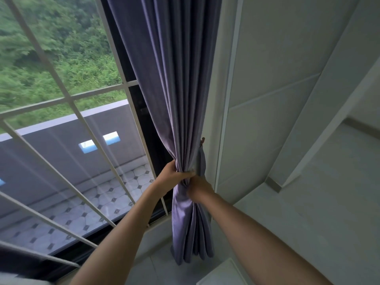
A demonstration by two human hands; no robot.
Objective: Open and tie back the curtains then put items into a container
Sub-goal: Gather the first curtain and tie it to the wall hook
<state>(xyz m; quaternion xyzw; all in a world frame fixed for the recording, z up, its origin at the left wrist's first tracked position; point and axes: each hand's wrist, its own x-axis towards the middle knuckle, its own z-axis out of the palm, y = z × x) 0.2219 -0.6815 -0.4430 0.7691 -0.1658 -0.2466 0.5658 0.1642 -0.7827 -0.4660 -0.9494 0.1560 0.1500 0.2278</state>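
From where I am standing, the curtain (172, 83) is running off the top edge, so its rail is not showing. The fingers of the left hand (171, 173) are disappearing behind the gathered folds, and the right hand (198, 189) is hiding whatever it is pinching. A strip of cloth (202, 161) is hanging by a small hook (203, 140) too tiny to make out. The hillside greenery (57, 58) is smearing into blur. Both arms are being cut off at the bottom edge.
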